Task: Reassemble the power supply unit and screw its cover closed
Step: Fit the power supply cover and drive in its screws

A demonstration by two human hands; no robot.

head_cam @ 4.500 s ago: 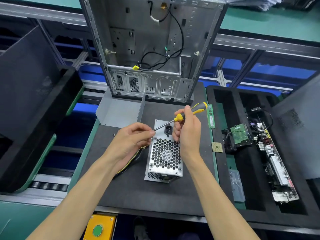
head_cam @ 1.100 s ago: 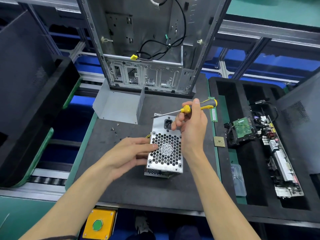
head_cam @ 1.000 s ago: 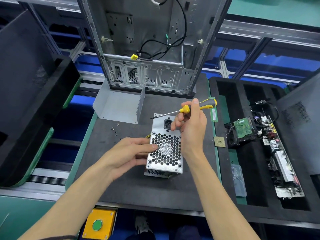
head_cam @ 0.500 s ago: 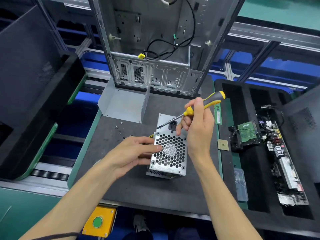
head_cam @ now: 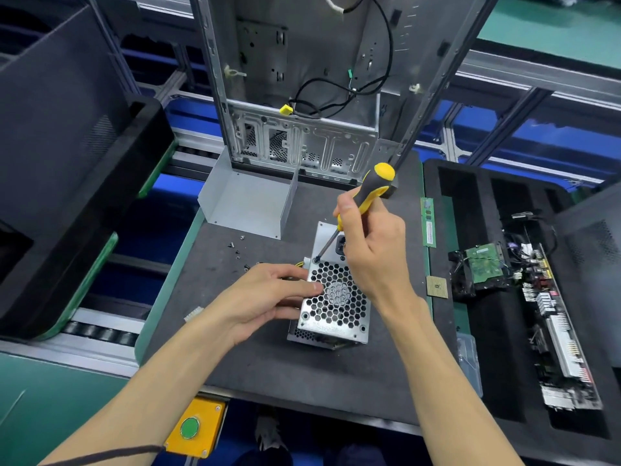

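The silver power supply unit [head_cam: 336,304], with a honeycomb fan grille on top, stands on the dark mat [head_cam: 268,364]. My left hand [head_cam: 265,297] rests against its left side, thumb on the grille's edge. My right hand [head_cam: 373,250] grips a yellow-and-black screwdriver [head_cam: 369,190]; the shaft slants down-left and its tip sits on a screw at the grille's far-left corner [head_cam: 316,260]. Several loose screws [head_cam: 237,250] lie on the mat to the left. Yellow wires show behind my left hand.
An open computer case [head_cam: 302,79] stands upright behind the mat, with a bent grey metal cover [head_cam: 248,203] at its foot. A black foam tray [head_cam: 510,297] on the right holds a hard drive, boards and a memory stick. A CPU chip [head_cam: 437,286] lies nearby. Yellow button box [head_cam: 193,427] below.
My right hand has swung the screwdriver from nearly level to steep and set its tip on the grille's far-left corner screw. My left hand stays on the unit's left side.
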